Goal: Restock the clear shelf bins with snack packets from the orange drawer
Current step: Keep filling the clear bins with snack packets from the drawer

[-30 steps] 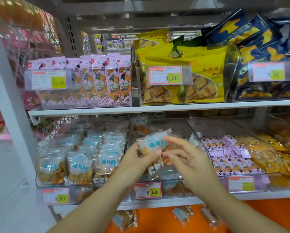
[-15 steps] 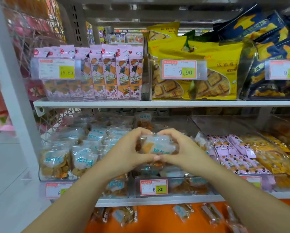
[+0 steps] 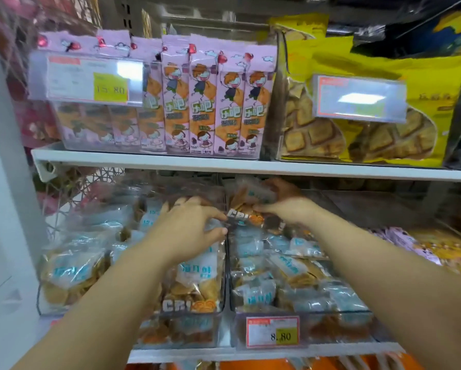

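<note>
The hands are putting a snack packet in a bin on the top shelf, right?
No. The head view shows the left hand and right hand putting the snack packet in a bin on the lower shelf.

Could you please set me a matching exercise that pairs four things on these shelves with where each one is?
Things:
1. pink packets
2. yellow bags
3. 8.80 tag
4. right hand

Places:
A. on the front of a lower bin
B. upper shelf, at the left
C. far back in a lower bin, gripping a clear packet
D. upper shelf, right of the pink packets

Pairs: 1-B, 2-D, 3-A, 4-C
</note>
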